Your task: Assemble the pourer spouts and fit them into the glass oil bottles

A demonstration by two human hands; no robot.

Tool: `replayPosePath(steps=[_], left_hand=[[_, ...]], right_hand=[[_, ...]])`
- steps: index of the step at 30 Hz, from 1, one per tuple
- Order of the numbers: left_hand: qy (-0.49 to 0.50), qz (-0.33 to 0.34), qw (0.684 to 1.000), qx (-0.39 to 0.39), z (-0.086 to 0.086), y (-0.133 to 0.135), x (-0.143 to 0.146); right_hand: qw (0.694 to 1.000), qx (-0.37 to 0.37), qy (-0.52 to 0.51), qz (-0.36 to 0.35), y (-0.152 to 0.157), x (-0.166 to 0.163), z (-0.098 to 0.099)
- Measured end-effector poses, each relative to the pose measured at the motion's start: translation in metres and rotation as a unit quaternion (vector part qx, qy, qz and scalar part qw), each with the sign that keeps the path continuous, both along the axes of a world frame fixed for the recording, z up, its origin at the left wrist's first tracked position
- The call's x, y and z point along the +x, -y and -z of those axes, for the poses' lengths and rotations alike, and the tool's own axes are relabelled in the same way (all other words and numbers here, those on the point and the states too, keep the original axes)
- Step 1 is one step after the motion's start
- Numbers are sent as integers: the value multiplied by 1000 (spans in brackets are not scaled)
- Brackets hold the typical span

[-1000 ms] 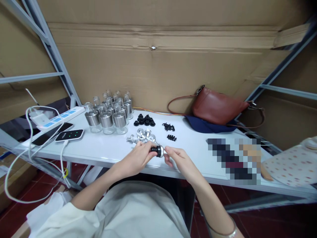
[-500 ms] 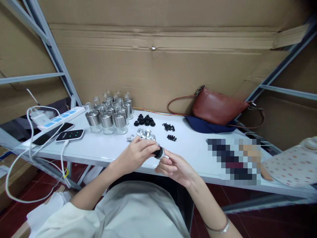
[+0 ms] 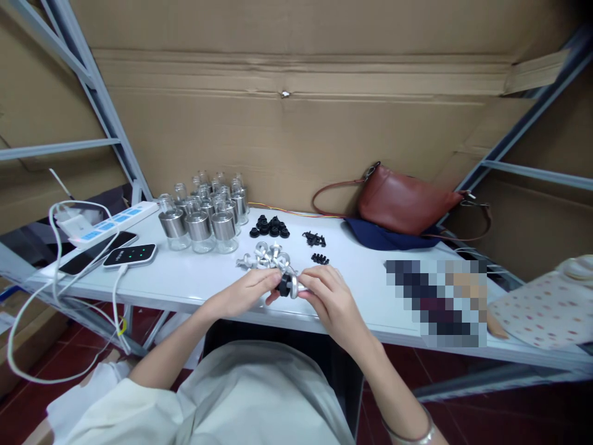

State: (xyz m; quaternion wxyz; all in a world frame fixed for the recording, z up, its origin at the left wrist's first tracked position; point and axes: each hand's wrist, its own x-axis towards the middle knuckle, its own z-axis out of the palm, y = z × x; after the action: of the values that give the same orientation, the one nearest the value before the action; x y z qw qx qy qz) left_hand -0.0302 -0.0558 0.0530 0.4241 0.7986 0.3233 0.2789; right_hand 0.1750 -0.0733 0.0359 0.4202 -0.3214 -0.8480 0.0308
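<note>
My left hand (image 3: pixel 245 293) and my right hand (image 3: pixel 327 298) meet above the front edge of the white table (image 3: pixel 194 278). Both pinch one small part (image 3: pixel 288 285): a black rubber piece on the left joined to a silver metal collar on the right. Just behind my fingers lies a heap of loose silver collars (image 3: pixel 267 256). Further back sit a cluster of black rubber caps (image 3: pixel 270 227) and two little piles of small black pieces (image 3: pixel 315 238).
Several small glass bottles with silver bands (image 3: pixel 204 213) stand at the back left. A power strip (image 3: pixel 111 220), a phone (image 3: pixel 95 250) and a power bank (image 3: pixel 130 254) with cables lie at the left. A brown leather bag (image 3: pixel 407 201) rests on blue cloth at the right.
My right hand turned from palm-up under the part to fingers over it. Both hands and the part sank slightly toward the table's front edge.
</note>
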Motion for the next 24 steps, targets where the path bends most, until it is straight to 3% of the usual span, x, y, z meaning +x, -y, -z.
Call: replayPosePath(steps=[2,4,7,9,11,13,17,21,24], left_hand=[[15,-9,1000,8,2,0,1],[21,-37,998,55,5,2,1],[10,-72,982,175,2,0,-4],[-19,-98,962,254,-5,-7,-8],[-75,-134,933,325,-15,-23,-12],[-164,-173,893,383,-25,-46,-13],[-388,-162,816,396,-35,-97,-6],[-448,-132,800,376,-29,-130,6],[-462,-106,805,358,-17,-142,10]], right_hand=[[997,-68,-43,-5,0,0,1],[976,-190,-107,-21,0,-2,2],[891,-400,-194,-94,1,-4,1],[838,-474,-234,-135,1,-3,-1],[827,-477,-269,-127,-1,0,-3],[839,-448,-294,-97,-3,6,-5],[850,-403,-336,-48,-8,17,-8],[854,-359,-376,17,-10,23,-12],[881,-327,-340,42,-9,25,-15]])
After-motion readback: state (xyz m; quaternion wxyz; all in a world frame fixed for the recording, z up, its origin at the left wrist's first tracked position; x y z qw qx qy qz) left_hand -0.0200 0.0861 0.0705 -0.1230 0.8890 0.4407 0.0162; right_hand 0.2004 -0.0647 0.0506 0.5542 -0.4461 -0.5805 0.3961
